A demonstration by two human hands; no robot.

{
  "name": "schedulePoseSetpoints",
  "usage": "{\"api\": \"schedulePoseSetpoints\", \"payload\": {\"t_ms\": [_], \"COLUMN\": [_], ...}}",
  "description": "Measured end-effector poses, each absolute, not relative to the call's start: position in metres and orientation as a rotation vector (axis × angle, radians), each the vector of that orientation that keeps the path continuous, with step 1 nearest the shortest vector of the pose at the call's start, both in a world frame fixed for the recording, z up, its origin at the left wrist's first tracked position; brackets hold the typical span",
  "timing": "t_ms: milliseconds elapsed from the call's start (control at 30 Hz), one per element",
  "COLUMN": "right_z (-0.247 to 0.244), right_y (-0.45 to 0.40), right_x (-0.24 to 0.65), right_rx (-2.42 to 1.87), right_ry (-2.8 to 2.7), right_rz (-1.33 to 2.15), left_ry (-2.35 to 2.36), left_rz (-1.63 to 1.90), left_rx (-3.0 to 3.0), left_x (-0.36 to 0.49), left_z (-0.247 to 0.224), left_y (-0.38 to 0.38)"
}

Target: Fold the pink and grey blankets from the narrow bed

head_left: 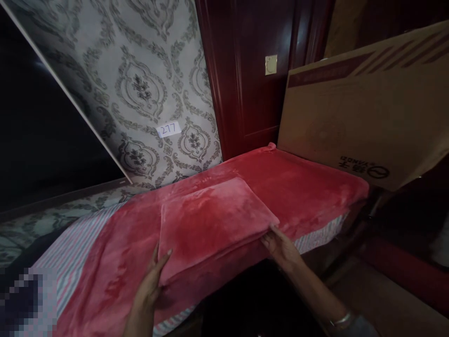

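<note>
A folded red plush cloth (210, 220) lies flat on a larger red plush blanket (301, 187). My left hand (152, 278) is at the folded cloth's left edge, its thumb and fingers apart and resting against the side. At the near right corner, my right hand (278, 245) pinches the folded cloth's edge between thumb and fingers. Under the red blanket, a striped sheet (79, 243) shows at the left and along the front edge.
Behind the blanket stand a patterned wall with a paper label (169, 129) and a dark red door (256, 93). A large cardboard box (351, 112) leans at the right. A black screen (49, 112) is at the left.
</note>
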State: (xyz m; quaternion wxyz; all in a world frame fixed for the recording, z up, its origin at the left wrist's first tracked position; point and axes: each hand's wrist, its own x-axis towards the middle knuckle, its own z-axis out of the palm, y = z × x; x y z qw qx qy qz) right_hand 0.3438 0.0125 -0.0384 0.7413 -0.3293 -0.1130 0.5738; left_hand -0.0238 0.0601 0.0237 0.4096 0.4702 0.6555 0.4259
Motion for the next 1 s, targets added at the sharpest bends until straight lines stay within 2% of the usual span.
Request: {"api": "schedulePoseSetpoints", "payload": {"t_ms": [200,400,567,733,867,1000], "right_z": [-0.020,-0.001,0.012,-0.009,-0.024,-0.020], "right_y": [0.012,0.039,0.060,0.042,0.020,0.010], "right_x": [0.291,0.254,0.279,0.315,0.311,0.299], "right_rx": [-0.653,-0.707,-0.814,-0.924,-0.886,-0.807], "right_ry": [-0.247,-0.211,-0.437,-0.408,-0.389,-0.390], "right_rz": [1.360,1.354,1.028,1.095,1.151,1.181], "left_ry": [1.485,1.587,1.582,1.530,1.552,1.559], "left_rz": [1.081,1.136,1.227,1.095,1.206,1.175], "left_rx": [0.934,0.980,1.164,1.278,1.388,1.676], "left_x": [-0.009,-0.002,-0.006,-0.032,-0.030,-0.004], "left_z": [0.035,0.050,0.048,0.049,0.076,0.100], "left_y": [0.049,0.046,0.028,0.013,0.041,0.109]}}
